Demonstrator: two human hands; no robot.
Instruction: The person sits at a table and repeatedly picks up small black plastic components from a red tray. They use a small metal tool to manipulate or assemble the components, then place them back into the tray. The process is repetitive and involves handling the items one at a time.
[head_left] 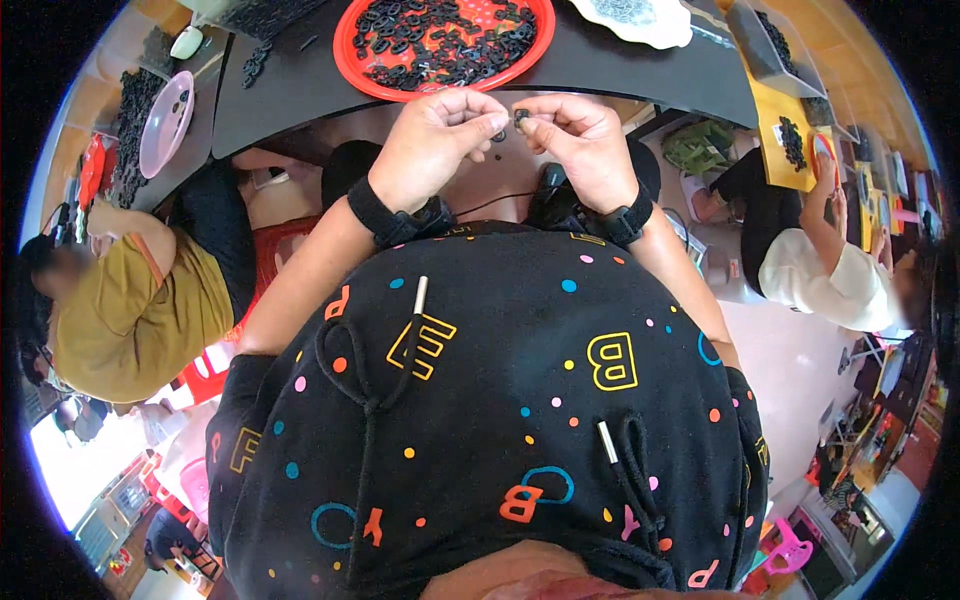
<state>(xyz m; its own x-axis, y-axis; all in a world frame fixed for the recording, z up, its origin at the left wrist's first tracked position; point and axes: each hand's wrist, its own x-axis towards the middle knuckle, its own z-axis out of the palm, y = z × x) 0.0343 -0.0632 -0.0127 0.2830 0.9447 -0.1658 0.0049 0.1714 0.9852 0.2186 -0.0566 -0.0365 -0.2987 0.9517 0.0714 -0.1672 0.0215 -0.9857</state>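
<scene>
My right hand pinches a small black plastic piece between thumb and fingertips. Close beside it, my left hand is also closed in a pinch, with a bit of a dark small part showing below its thumb. Both hands are held just off the near edge of the dark table, fingertips almost meeting. Right beyond them stands a round red tray holding many small black link-shaped pieces. The exact shape of what each hand holds is too small to make out.
A scalloped white tray stands at the back right of the table. On the left are a pink oval tray and heaped black parts. Co-workers sit at left and right, beside a yellow board.
</scene>
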